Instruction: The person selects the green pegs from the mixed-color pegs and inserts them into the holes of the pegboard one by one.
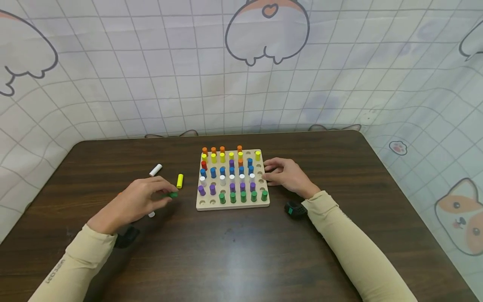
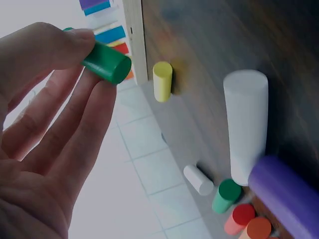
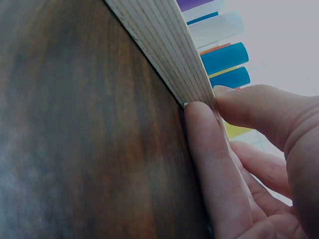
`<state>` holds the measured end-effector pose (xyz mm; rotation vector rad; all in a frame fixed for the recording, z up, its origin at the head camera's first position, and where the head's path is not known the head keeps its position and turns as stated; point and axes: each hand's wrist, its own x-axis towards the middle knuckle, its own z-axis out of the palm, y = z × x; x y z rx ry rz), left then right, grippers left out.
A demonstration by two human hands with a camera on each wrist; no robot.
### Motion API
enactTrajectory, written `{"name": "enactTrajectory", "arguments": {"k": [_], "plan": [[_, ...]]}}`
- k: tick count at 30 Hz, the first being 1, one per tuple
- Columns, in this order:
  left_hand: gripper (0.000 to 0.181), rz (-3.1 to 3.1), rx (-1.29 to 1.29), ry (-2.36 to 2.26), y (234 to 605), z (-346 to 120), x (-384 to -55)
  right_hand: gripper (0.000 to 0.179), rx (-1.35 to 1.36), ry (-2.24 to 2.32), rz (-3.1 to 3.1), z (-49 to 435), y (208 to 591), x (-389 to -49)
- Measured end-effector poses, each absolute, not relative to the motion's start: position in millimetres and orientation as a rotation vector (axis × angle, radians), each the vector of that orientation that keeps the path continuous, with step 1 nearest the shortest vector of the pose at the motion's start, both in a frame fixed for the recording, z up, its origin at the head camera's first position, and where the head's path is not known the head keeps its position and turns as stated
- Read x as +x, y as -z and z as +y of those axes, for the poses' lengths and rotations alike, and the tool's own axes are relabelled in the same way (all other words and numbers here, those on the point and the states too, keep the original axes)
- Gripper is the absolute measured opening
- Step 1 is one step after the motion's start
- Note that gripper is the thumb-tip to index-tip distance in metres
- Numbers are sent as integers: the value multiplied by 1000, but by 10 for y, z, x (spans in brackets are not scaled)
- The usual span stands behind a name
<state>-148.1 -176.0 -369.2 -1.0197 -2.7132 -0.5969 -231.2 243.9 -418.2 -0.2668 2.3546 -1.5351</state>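
A light wooden pegboard (image 1: 208, 207) lies on the table, holding rows of orange, yellow, red, blue, white, purple and green pegs, with some holes bare. Left of the board, my left hand (image 1: 137, 200) pinches a green peg (image 2: 106, 62) between thumb and fingertips, above the tabletop. My right hand (image 1: 289, 177) grips the board's right edge. In the right wrist view, its thumb rests at the top corner and a finger (image 3: 214, 159) lies along the layered side (image 3: 162, 45). A loose yellow peg (image 1: 180, 181) lies between my left hand and the board.
Around my left hand lie a white peg (image 1: 155, 170) and, in the left wrist view, another white peg (image 2: 246, 124), a purple peg (image 2: 289, 196), a green peg (image 2: 227, 196), a red peg (image 2: 240, 219) and an orange peg (image 2: 258, 229). A patterned cloth (image 1: 181, 84) hangs behind the dark table (image 1: 234, 260).
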Motion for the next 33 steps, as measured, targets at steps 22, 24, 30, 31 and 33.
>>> {"name": "enactTrajectory", "arguments": {"k": [22, 24, 30, 31, 33], "plan": [[26, -2772, -1027, 870, 3734, -1447, -1468, 49, -225, 1508, 2390, 2454, 4159, -2304], [28, -2774, -1013, 899, 3740, -1417, -1464, 49, -222, 1512, 2385, 2454, 4159, -2303], [30, -2791, -988, 1020, 3760, -1329, -1438, 47, -237, 1531, 2359, 2441, 4182, -2316], [30, -2794, -986, 1036, 3761, -1315, -1434, 47, -242, 1532, 2358, 2440, 4186, -2319], [30, -2793, -983, 1061, 3767, -1288, -1431, 47, -251, 1534, 2358, 2438, 4191, -2321]]}}
